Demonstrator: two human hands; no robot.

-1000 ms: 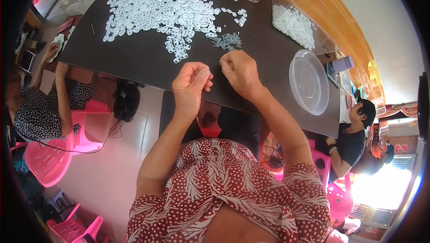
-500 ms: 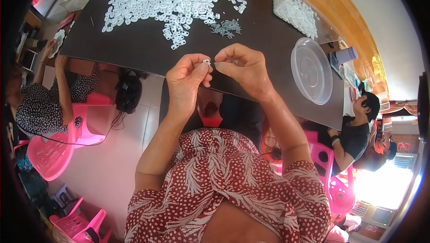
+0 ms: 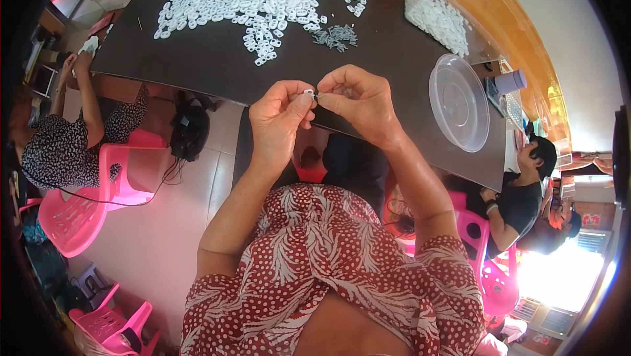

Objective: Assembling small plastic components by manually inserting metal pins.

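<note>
At upper centre, the left hand [image 3: 280, 113] pinches a white piece [image 3: 308, 92] near the edge of the table [image 3: 394, 54]; the right hand [image 3: 358, 101] pinches just beside it, contents unclear, with room before the grey pins [image 3: 336, 37].

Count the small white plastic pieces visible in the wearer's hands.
1: a small white plastic piece, pinched in the left hand, close to the right hand. More may be hidden in either grip.

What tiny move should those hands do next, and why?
I'd probably ease the right hand gently toward the white piece, keeping the left hand steady. The left hand pinches that piece, and the right fingertips are pinched together close beside it. Whatever sits between them is too small to tell.
</note>
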